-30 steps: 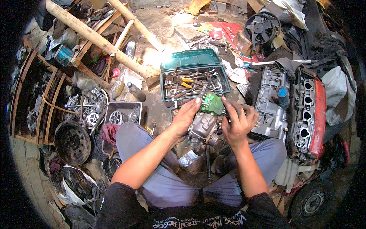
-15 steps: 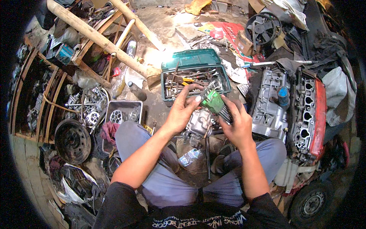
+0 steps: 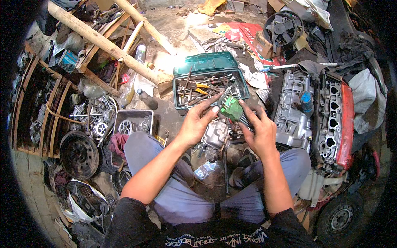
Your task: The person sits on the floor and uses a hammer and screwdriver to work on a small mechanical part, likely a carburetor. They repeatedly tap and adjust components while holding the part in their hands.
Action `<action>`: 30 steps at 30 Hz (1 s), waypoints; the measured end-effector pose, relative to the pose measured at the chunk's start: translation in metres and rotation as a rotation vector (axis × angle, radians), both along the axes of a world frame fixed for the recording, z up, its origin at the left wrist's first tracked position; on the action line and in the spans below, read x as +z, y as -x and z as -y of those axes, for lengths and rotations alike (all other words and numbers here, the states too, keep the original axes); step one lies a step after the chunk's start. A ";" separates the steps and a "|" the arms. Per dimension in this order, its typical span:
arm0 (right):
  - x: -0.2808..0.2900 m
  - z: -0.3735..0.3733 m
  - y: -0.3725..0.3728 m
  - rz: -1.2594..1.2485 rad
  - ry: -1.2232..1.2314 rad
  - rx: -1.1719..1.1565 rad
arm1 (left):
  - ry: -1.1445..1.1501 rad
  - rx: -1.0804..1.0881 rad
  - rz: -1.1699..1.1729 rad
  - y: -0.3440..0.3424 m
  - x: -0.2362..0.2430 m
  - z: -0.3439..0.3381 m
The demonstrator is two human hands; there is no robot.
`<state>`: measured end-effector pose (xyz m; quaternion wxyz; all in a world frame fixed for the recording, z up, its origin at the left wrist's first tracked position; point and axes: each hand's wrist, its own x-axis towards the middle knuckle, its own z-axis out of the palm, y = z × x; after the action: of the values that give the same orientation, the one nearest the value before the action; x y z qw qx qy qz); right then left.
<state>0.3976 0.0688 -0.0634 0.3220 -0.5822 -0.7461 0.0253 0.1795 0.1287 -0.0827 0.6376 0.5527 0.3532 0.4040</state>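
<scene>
Between my two hands is a hex key set [image 3: 232, 110], a green plastic holder with several metal keys sticking out at both ends. My left hand [image 3: 194, 124] has its thumb and fingertips at the set's upper left end. At the lower right, the fingers of my right hand [image 3: 261, 130] close round the key shafts and the holder's edge. Below the set sits a grey cast metal part [image 3: 216, 134], partly hidden by my hands. A dark bar [image 3: 226, 173] stands out from it toward me. Just beyond my hands, a green toolbox [image 3: 206, 63] lies open, full of spanners and pliers.
On the right lie a grey engine cover [image 3: 285, 109] and a cylinder head [image 3: 331, 120]. A metal tray [image 3: 134, 112] of parts and a black wheel rim [image 3: 79, 154] are on the left. Wooden poles [image 3: 99, 39] slant down at the upper left; a tyre [image 3: 340, 217] lies lower right.
Both hands still hold the hex key set, which has shifted very slightly. My right hand's fingers have moved a little along it. The whole view has shifted slightly.
</scene>
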 end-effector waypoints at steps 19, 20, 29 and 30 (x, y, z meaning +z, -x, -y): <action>-0.013 -0.014 0.002 -0.303 0.320 0.005 | 0.002 0.047 0.016 -0.003 0.001 0.000; -0.019 -0.016 0.001 -0.330 0.304 0.028 | -0.018 0.053 0.035 -0.005 0.003 0.001; -0.020 -0.017 0.008 -0.557 0.375 0.026 | -0.077 0.027 0.094 -0.005 -0.005 0.001; -0.017 -0.017 0.010 -0.555 0.328 0.028 | -0.072 0.032 0.113 -0.007 -0.007 0.002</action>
<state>0.3881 0.0856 -0.0805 0.4145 -0.5871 -0.6237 0.3074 0.1863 0.1269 -0.0899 0.6297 0.5461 0.3107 0.4570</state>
